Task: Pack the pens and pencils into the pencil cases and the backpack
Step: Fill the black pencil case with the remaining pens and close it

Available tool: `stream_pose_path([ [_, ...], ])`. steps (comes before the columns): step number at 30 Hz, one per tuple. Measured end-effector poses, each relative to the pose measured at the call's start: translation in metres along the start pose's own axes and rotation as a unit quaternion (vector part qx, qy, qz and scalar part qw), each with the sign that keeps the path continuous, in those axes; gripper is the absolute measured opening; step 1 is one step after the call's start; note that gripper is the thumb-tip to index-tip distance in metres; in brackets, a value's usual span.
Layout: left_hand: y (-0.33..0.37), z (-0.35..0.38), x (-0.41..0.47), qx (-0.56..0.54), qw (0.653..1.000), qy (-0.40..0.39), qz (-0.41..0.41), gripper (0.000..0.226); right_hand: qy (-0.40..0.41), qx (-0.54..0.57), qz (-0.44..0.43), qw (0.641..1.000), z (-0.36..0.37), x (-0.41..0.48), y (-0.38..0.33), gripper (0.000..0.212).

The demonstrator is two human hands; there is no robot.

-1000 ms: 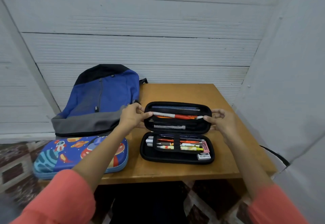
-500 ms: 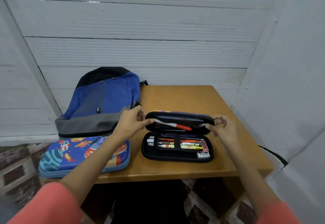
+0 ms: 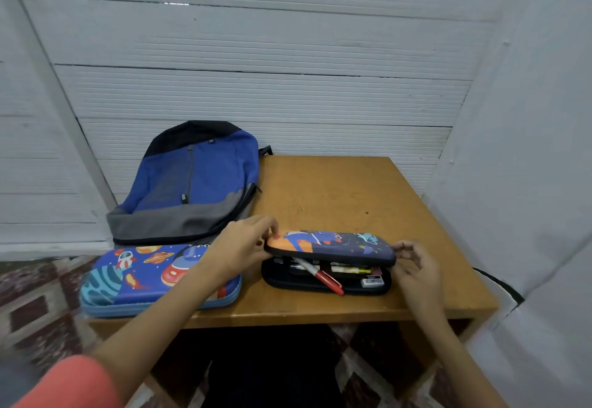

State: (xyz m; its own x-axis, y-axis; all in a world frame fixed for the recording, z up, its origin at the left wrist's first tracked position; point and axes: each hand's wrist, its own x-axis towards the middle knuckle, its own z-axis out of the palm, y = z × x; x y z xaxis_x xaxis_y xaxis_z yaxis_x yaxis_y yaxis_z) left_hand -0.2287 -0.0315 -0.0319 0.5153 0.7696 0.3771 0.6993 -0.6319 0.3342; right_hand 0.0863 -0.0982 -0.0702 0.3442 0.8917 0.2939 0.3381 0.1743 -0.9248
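Observation:
A dark pencil case (image 3: pixel 330 245) with a space print lies on the wooden table (image 3: pixel 333 193), its lid lowered almost onto the base. My left hand (image 3: pixel 240 247) pinches the lid's left end and my right hand (image 3: pixel 413 263) holds its right end. In the gap, a red and white pen (image 3: pixel 322 276) slants out over the front rim. Other pens, pencils and a small eraser (image 3: pixel 371 281) lie inside. A larger blue space-print pencil case (image 3: pixel 153 276) lies zipped at the table's front left. The blue and grey backpack (image 3: pixel 189 183) lies behind it.
White corrugated panels stand behind the table and close along its right side. The table's front edge is just before the cases. A patterned floor shows to the left and below.
Both hands have swung the lid down from upright to nearly flat over the base. The red and white pen slipped from the lid pocket and now slants out over the front rim.

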Motion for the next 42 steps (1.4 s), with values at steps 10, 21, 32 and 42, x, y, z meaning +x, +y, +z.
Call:
stream_pose_path([
  [10,0.008,-0.006,0.002,0.06,0.997,-0.045,-0.005,0.027,-0.095,-0.306,-0.151,0.935,-0.006,-0.014,-0.008,0.068],
  [21,0.012,-0.008,0.003,0.073,0.995,-0.065,-0.012,0.029,-0.088,-0.412,-0.306,0.854,0.039,-0.027,-0.022,0.081],
  [32,0.011,-0.01,0.002,0.084,0.992,-0.088,-0.013,0.028,-0.037,-0.346,-0.337,0.875,0.045,-0.01,-0.021,0.038],
  [42,0.007,-0.011,0.003,0.072,0.986,-0.147,-0.032,0.043,-0.009,-0.349,-0.398,0.848,0.044,-0.027,-0.003,0.048],
])
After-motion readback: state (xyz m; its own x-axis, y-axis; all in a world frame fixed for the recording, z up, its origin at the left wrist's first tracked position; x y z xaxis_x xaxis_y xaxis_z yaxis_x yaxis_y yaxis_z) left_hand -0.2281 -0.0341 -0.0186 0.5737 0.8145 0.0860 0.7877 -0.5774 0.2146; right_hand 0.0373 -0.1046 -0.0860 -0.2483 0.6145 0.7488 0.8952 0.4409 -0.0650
